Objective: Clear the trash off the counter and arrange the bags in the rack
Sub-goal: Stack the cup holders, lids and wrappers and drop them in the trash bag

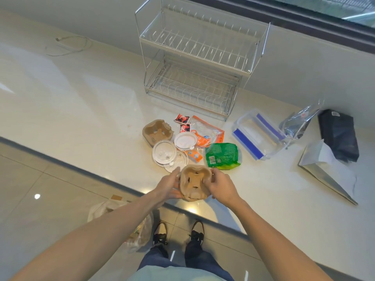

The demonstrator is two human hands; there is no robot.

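**Pulp tray held at worktop edge**

Left hand and right hand both closed on a brown moulded-pulp cup tray, held over the pale worktop front edge. Behind: clear round lids, green crumpled packet, two-tier wire rack.

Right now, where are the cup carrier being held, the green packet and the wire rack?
held cup carrier [194,184]: head view, on its pulp centre.
green packet [222,156]: head view, on its printed face.
wire rack [203,47]: head view, on the upper tier's wires.
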